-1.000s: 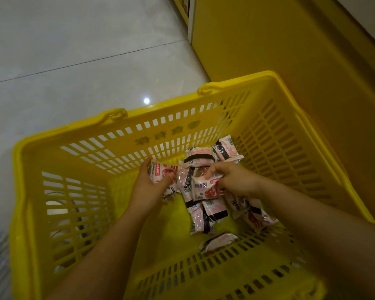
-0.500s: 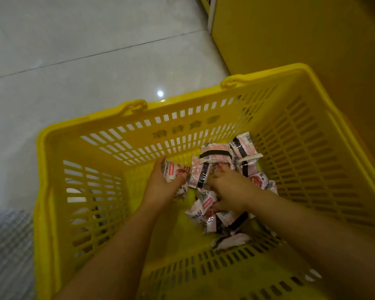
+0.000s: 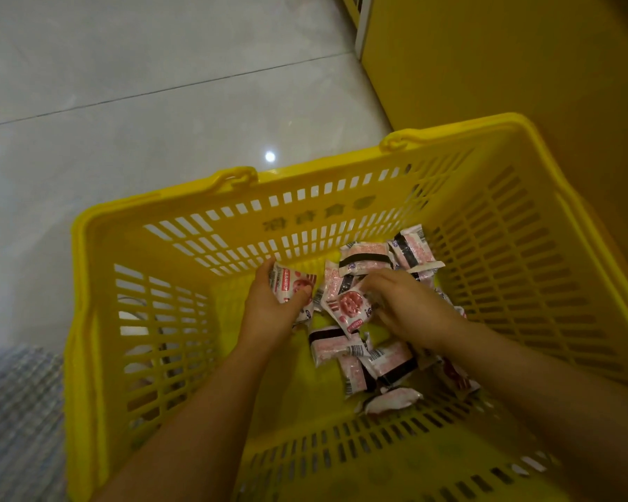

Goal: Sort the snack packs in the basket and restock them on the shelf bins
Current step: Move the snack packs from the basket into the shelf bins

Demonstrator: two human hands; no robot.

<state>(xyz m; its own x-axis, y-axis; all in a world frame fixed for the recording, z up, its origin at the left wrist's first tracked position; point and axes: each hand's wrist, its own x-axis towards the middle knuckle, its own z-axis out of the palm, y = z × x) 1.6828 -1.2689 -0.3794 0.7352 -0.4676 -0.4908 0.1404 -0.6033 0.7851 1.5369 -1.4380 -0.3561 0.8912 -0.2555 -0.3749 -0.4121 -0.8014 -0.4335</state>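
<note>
Snack packs (image 3: 368,360) were what my fingers had closed on, one in each hand. My left thumb pressed flat across the printed face of a white-and-red pack (image 3: 291,284) and the other fingers wrapped behind it, so my left hand (image 3: 269,313) gripped it near the middle of the frame, just left of the heap. My right hand (image 3: 410,309) lay knuckles-up, fingers curled down over the right edge of a second pack (image 3: 347,306) with a round red print. It pinched that pack at a tilt above the packs beneath. The two held packs were just beside each other.

Around and under my right hand lay the loose packs, pink and white with black bands and barcodes. They were piled toward the right side of the floor of the basket (image 3: 98,320), a few near its far wall.

Both my bare forearms reached in over the near rim, the left from the bottom centre of the frame and the right from the lower right corner, converging on the heap. The yellow slotted basket stood on pale floor tiles (image 3: 124,85) that filled the upper left. A yellow panel (image 3: 504,67) stood close behind it in the upper right, and a grey checked cloth (image 3: 15,411) showed at the lower left edge.
</note>
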